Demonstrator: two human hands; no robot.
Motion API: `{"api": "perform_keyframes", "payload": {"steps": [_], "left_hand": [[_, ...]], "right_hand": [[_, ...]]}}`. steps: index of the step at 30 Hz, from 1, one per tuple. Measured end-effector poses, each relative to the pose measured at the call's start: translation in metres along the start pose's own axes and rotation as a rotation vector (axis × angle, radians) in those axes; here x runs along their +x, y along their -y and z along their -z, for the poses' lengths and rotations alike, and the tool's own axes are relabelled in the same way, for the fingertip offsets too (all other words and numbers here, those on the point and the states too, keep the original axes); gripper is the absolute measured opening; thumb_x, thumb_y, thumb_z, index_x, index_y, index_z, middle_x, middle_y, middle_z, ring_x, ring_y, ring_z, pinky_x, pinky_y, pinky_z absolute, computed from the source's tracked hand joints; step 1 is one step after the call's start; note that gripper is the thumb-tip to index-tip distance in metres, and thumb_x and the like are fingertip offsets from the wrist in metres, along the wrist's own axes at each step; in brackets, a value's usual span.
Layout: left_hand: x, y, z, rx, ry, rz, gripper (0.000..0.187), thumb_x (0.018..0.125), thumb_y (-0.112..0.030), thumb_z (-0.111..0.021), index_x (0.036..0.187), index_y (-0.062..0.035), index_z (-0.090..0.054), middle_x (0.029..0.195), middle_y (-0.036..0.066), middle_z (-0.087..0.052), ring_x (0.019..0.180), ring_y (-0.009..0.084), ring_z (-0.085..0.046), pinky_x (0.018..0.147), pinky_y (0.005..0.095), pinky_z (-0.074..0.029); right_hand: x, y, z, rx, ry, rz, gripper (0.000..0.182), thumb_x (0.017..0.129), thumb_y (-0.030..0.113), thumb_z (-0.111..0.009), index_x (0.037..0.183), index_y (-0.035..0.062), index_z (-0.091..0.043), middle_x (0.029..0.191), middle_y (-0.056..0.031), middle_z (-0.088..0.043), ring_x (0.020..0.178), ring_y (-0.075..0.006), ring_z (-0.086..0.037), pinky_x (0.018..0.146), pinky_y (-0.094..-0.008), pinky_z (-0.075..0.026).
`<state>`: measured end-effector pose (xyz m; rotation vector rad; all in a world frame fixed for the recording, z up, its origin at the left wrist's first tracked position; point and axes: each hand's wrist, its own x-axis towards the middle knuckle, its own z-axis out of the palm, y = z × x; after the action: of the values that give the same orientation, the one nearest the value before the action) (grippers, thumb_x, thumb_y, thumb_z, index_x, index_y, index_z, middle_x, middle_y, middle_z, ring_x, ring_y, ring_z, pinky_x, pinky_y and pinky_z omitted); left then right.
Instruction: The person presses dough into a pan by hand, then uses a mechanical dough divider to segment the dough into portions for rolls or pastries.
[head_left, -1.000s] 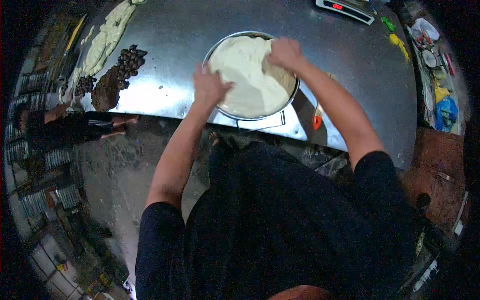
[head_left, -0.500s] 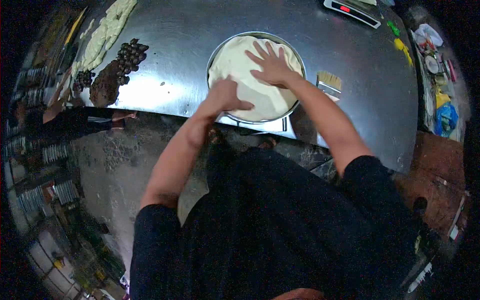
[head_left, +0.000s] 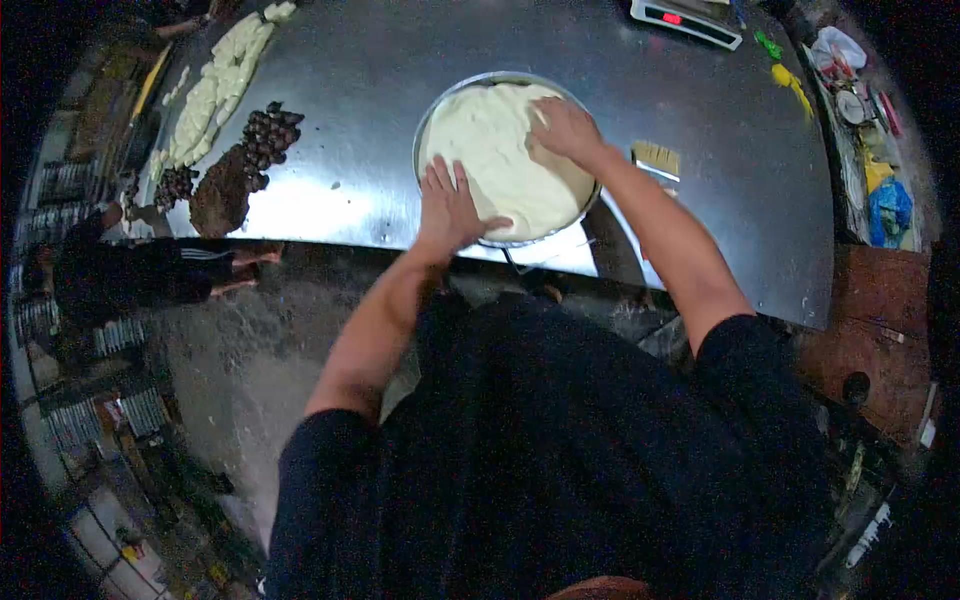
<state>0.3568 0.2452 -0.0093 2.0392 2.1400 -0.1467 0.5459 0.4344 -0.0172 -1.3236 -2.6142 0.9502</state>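
Observation:
A wide sheet of pale dough (head_left: 495, 145) fills a round metal pan (head_left: 420, 130) near the front edge of the steel table (head_left: 370, 90). My left hand (head_left: 450, 208) lies on the dough at the near left rim, its fingers stretched out and thumb spread to the right. On the upper right part of the dough rests my right hand (head_left: 567, 132), palm down, with slightly bent fingers pressing the surface. Neither hand grips anything. Right of the pan lies a flat pastry brush (head_left: 657, 160) with pale bristles.
Small pale dough pieces (head_left: 212, 100) lie at the table's left, beside dark round balls (head_left: 272, 138) and a brown crumbly mass (head_left: 220, 195). A scale (head_left: 688, 22) with a red display stands at the far right. Another person (head_left: 150, 275) is at the left.
My left hand has flattened out from a bent posture at the near left rim. My right hand's spread fingers have drawn together and bent on the dough, which looks smoother.

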Motion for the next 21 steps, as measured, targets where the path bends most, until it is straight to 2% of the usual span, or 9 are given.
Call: {"api": "perform_keyframes", "payload": {"steps": [4, 5, 6, 7, 9, 11, 13, 14, 21], "left_hand": [[-0.043, -0.043, 0.011, -0.019, -0.055, 0.115, 0.117, 0.072, -0.079, -0.047, 0.137, 0.0152, -0.026, 0.138, 0.041, -0.024, 0.133, 0.0511, -0.021, 0.11, 0.0543, -0.016], [-0.043, -0.051, 0.031, 0.075, 0.133, 0.104, 0.111, 0.074, -0.078, -0.046, 0.132, 0.0159, -0.034, 0.134, 0.039, -0.032, 0.13, 0.0488, -0.029, 0.108, 0.0522, -0.023], [-0.042, -0.055, 0.044, 0.169, 0.321, 0.092, 0.106, 0.076, -0.077, -0.045, 0.126, 0.0167, -0.042, 0.13, 0.038, -0.04, 0.126, 0.0465, -0.037, 0.106, 0.0501, -0.03], [-0.025, -0.035, 0.028, 0.082, 0.275, -0.094, 0.089, 0.08, -0.071, -0.047, 0.106, 0.0124, -0.06, 0.111, 0.029, -0.059, 0.116, 0.041, -0.05, 0.098, 0.047, -0.04], [-0.003, -0.015, 0.055, -0.125, 0.401, -0.152, 0.071, 0.081, -0.062, -0.054, 0.094, 0.0064, -0.066, 0.098, 0.021, -0.066, 0.105, 0.0396, -0.057, 0.093, 0.0456, -0.043], [0.024, -0.01, 0.05, -0.15, 0.294, -0.125, 0.058, 0.084, -0.046, -0.058, 0.116, 0.0023, -0.06, 0.123, 0.023, -0.054, 0.121, 0.0359, -0.047, 0.105, 0.0448, -0.032], [0.056, 0.002, -0.001, 0.031, -0.354, -0.361, 0.053, 0.089, -0.036, -0.054, 0.124, 0.0037, -0.052, 0.137, 0.018, -0.045, 0.134, 0.0329, -0.03, 0.109, 0.0454, -0.026], [0.055, 0.003, -0.006, 0.066, -0.329, -0.372, 0.055, 0.093, -0.032, -0.046, 0.136, 0.0021, -0.038, 0.148, 0.017, -0.029, 0.139, 0.0328, -0.022, 0.112, 0.0481, -0.019], [0.071, 0.009, -0.046, -0.071, -0.393, -0.02, 0.065, 0.094, -0.05, -0.034, 0.147, -0.0129, -0.025, 0.155, 0.01, -0.014, 0.142, 0.0342, -0.01, 0.113, 0.0541, -0.005]], "right_hand": [[-0.081, 0.034, -0.075, -0.475, -0.289, 0.005, 0.073, 0.085, 0.044, -0.052, 0.148, 0.0199, -0.022, 0.154, -0.0173, -0.012, 0.141, -0.0397, -0.008, 0.112, -0.0541, -0.009], [-0.075, 0.04, -0.067, -0.475, -0.289, 0.002, 0.073, 0.085, 0.044, -0.052, 0.148, 0.0199, -0.022, 0.154, -0.0173, -0.012, 0.141, -0.0397, -0.008, 0.112, -0.0541, -0.009], [-0.062, 0.043, -0.054, -0.444, -0.195, 0.085, 0.072, 0.085, 0.042, -0.052, 0.147, 0.0184, -0.024, 0.154, -0.0168, -0.012, 0.141, -0.0396, -0.007, 0.112, -0.0544, -0.009], [-0.048, 0.045, -0.037, -0.411, -0.1, 0.166, 0.072, 0.085, 0.041, -0.053, 0.147, 0.017, -0.026, 0.154, -0.0163, -0.012, 0.142, -0.0395, -0.006, 0.112, -0.0547, -0.008], [-0.03, 0.041, -0.01, -0.323, 0.034, 0.255, 0.064, 0.085, 0.031, -0.055, 0.142, 0.0123, -0.035, 0.151, -0.0171, -0.019, 0.14, -0.0404, -0.013, 0.113, -0.0527, -0.013], [-0.025, 0.029, -0.015, 0.133, -0.348, 0.17, 0.052, 0.084, 0.016, -0.056, 0.134, 0.0084, -0.045, 0.15, -0.0169, -0.024, 0.137, -0.0405, -0.023, 0.111, -0.0498, -0.022], [-0.041, 0.031, -0.05, 0.054, -0.535, 0.295, 0.048, 0.085, 0.011, -0.053, 0.132, 0.0057, -0.045, 0.145, -0.0192, -0.032, 0.132, -0.0409, -0.032, 0.108, -0.0484, -0.029], [-0.047, 0.032, -0.067, -0.117, -0.53, 0.253, 0.049, 0.086, 0.013, -0.052, 0.134, 0.0041, -0.043, 0.144, -0.0201, -0.032, 0.133, -0.0392, -0.031, 0.11, -0.0479, -0.026], [-0.036, 0.028, -0.071, -0.329, -0.519, 0.162, 0.056, 0.091, 0.026, -0.045, 0.14, 0.0012, -0.031, 0.146, -0.0222, -0.028, 0.135, -0.0359, -0.028, 0.112, -0.0466, -0.02]]}}
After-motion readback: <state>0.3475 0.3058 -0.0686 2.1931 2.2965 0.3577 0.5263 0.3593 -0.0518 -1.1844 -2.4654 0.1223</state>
